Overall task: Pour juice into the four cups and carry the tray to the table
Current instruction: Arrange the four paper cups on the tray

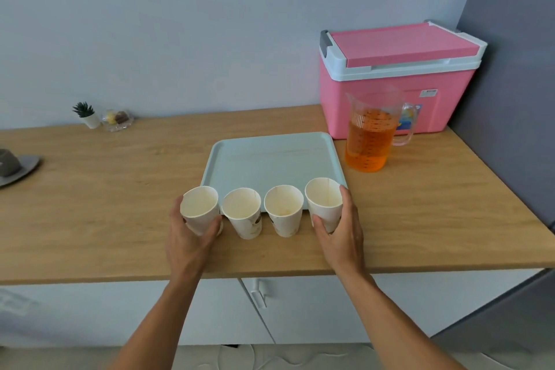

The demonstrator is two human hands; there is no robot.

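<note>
My left hand wraps the leftmost cup; my right hand wraps the rightmost cup. All four stand empty on the desk, the tray at twelve o'clock. Thin paper probably crushes easily, so I'd grip mid-wall, gently.

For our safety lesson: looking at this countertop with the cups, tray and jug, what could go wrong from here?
1. The left hand and right hand each grip an end paper cup; light, empty cups could tip or crush.
2. The jug is well filled, so pouring may splash over the counter.
3. Four filled cups could slide on the smooth tray when carried.
</note>
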